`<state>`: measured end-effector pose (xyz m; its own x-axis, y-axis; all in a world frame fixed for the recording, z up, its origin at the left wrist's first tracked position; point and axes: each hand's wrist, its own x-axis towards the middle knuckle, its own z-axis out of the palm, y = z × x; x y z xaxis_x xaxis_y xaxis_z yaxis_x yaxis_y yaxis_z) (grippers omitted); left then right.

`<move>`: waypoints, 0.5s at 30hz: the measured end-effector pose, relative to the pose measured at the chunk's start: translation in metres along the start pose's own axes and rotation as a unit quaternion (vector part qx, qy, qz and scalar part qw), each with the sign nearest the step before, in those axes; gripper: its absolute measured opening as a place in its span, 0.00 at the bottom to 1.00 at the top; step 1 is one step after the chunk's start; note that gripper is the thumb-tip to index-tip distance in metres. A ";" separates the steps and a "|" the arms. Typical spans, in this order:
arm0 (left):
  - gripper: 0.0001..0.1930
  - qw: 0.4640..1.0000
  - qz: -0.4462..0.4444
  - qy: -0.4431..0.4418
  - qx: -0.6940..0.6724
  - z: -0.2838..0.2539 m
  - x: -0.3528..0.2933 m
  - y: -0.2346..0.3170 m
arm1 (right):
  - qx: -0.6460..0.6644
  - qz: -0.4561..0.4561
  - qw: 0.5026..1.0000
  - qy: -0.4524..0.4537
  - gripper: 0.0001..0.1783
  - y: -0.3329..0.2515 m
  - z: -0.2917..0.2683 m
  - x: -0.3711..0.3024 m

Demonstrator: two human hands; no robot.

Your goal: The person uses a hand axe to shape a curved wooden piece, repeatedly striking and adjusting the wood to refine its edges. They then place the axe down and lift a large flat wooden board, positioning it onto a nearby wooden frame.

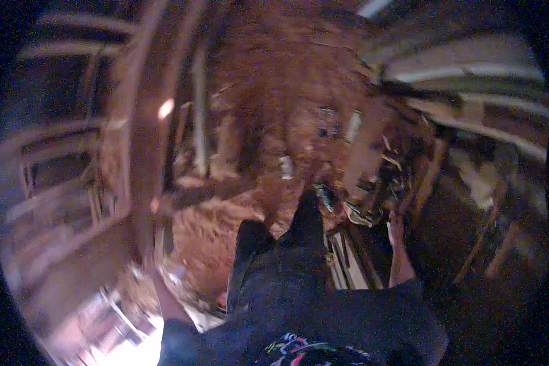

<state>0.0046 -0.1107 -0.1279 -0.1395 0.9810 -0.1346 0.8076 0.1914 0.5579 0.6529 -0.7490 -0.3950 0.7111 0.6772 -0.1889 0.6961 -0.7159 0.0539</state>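
My left forearm reaches forward at the lower left, and my left hand [153, 263] is at the base of a wooden post [141, 152]. Motion smears its fingers, so I cannot tell whether it grips the post or only touches it. On the other side my right hand [396, 226] is out beside my leg, near a jumble of loose things [366, 212] on the ground. A small pale patch shows along its edge; whether it is something held cannot be made out.
Reddish dirt ground [213, 229] spreads around my dark-trousered legs. Pale boards [346, 259] lie by my right thigh. A small whitish object [286, 167] sits ahead. Wooden beams [470, 125] run along the right, and bright light [134, 348] enters at the lower left.
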 end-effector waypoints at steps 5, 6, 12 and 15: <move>0.24 0.989 0.066 0.102 -0.088 -0.075 0.042 -0.037 | 0.610 0.108 0.775 -0.125 0.27 -0.167 -0.085 0.049; 0.24 0.983 0.086 0.107 -0.120 -0.072 0.058 -0.048 | 0.734 0.166 0.645 -0.131 0.26 -0.212 -0.130 0.063; 0.24 0.962 0.116 0.119 -0.215 -0.103 0.060 -0.117 | 0.687 -0.121 0.656 -0.288 0.21 -0.460 -0.327 0.056; 0.24 0.970 0.098 0.052 -0.214 -0.119 0.060 -0.090 | 0.493 -0.274 0.793 -0.233 0.18 -0.552 -0.360 0.032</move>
<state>-0.1446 -0.0657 -0.0884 -0.0830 0.9933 0.0800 0.5148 -0.0260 0.8569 0.3272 -0.2710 -0.0776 0.0561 0.9603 -0.2733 0.3093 -0.2769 -0.9097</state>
